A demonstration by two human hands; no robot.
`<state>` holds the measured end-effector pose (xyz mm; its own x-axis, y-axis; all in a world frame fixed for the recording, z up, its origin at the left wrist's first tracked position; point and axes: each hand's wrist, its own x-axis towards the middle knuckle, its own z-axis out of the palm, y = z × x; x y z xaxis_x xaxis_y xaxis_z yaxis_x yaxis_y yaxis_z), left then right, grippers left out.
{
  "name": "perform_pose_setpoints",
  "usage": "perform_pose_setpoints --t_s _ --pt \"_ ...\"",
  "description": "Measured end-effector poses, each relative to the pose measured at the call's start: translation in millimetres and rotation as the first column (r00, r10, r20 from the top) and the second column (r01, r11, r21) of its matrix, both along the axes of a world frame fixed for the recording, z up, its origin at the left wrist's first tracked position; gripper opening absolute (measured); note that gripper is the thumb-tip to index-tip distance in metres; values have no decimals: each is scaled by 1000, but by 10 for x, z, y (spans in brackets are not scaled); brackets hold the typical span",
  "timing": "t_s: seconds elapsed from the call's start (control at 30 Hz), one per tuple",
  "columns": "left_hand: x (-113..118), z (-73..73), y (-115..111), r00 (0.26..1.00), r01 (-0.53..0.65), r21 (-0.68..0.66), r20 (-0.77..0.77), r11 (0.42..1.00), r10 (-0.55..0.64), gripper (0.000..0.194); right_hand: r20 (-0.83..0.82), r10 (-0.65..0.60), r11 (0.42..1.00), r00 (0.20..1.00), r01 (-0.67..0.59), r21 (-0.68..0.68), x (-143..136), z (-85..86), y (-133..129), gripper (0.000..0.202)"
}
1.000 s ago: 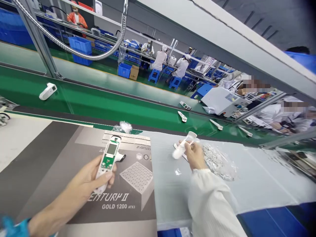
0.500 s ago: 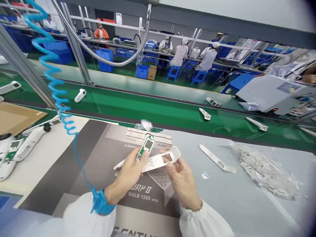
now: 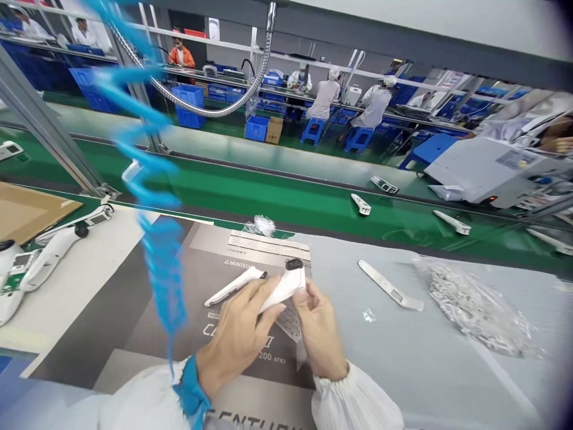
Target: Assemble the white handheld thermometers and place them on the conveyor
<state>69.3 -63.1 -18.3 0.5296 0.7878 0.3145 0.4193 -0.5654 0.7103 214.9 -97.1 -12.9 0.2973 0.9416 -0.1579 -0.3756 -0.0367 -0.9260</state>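
Both hands hold a white handheld device [image 3: 285,288] with a black end piece, raised over the printed cardboard. My left hand [image 3: 242,325] wraps its handle from the left, thumb underneath. My right hand [image 3: 319,328] pinches the wider end by its right edge. No screen or circuit board shows on the side facing me. Just left of it lies another white device part [image 3: 235,286] with a dark tip. A long white cover [image 3: 390,285] with a window cut-out rests to the right. The blue wrist strap [image 3: 192,385] circles my left wrist.
A blue coiled cord [image 3: 156,209] hangs at left. Several device bodies [image 3: 56,257] lie on the left. A clear bag of small parts [image 3: 478,310] is on the right. Behind, a green conveyor [image 3: 268,191] carries white parts. A metal flexible tube [image 3: 215,110] curves overhead; people sit farther back.
The circuit-board half and the windowed cover, held apart before, are now together in my hands, turned board side away. The coiled cord swung right. Parts on the conveyor shifted left.
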Motion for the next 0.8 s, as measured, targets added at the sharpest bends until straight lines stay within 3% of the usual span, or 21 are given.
perform_pose_setpoints --t_s 0.1,0.2,0.27,0.4,0.53,0.67,0.73,0.8 --pt "13 -139 -61 976 5 191 -213 982 37 43 -351 -86 995 933 62 -77 -83 40 103 50" --pt "-70 -206 -41 939 107 252 -344 962 -15 46 -485 -123 991 866 78 -112 -150 49 181 48" --pt "-156 -167 14 917 125 186 -398 975 -41 44 -496 -50 996 867 9 -84 -175 63 180 41" --pt "-203 -5 74 957 -79 72 -274 994 95 36 -412 137 988 901 -152 -4 -215 88 91 35" --pt "-47 70 -11 988 -149 70 -31 986 151 41 -358 67 994 931 -91 -52 -342 60 26 37" --pt "-72 127 9 996 -87 31 -2 996 87 36 -382 35 995 924 -66 -69 -469 66 61 38" --pt "-229 199 192 997 18 -81 -80 997 -24 39 -352 64 993 934 -96 -75 -436 77 93 42" --pt "-449 313 521 961 176 -261 -164 949 -223 41 -223 91 983 971 -123 -136 -296 61 109 45"
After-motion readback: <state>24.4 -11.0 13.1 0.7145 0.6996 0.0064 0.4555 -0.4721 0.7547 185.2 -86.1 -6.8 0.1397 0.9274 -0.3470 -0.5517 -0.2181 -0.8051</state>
